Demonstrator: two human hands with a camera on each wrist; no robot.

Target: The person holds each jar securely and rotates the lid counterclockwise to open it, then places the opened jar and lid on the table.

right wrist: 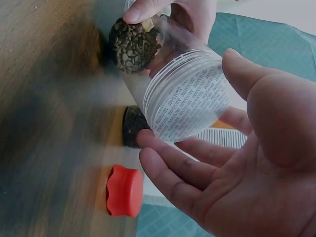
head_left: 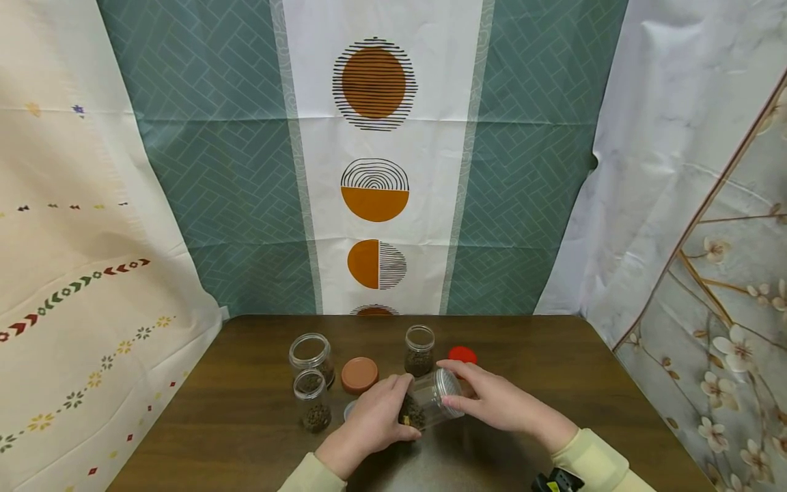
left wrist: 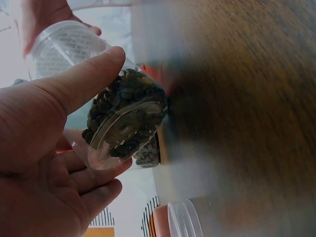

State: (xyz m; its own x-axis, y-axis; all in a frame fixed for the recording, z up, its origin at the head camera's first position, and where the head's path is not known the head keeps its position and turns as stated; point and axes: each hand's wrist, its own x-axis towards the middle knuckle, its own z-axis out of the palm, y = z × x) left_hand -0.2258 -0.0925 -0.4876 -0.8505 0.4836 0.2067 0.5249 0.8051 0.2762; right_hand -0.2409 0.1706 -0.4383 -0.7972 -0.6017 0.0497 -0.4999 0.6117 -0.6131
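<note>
My left hand (head_left: pixel 378 417) grips a clear jar (head_left: pixel 424 413) around its base, thumb on one side and fingers underneath. The jar is tilted nearly on its side, its mouth towards my right hand (head_left: pixel 498 400). Dark seed-like pieces (left wrist: pixel 126 101) with a yellowish bit lie gathered at its base end. A whitish disc with fine print (right wrist: pixel 190 106) covers the mouth. Thumb and fingertips of my right hand hold that end from opposite sides of the rim, as the right wrist view shows.
Behind the hands stands a lidless jar (head_left: pixel 420 350) with dark contents, beside a red lid (head_left: pixel 462 354). To the left are a wider jar (head_left: pixel 310 352), a narrower jar (head_left: pixel 312 403) and a brown lid (head_left: pixel 359 376). A clear lid (left wrist: pixel 185 219) lies by my left hand.
</note>
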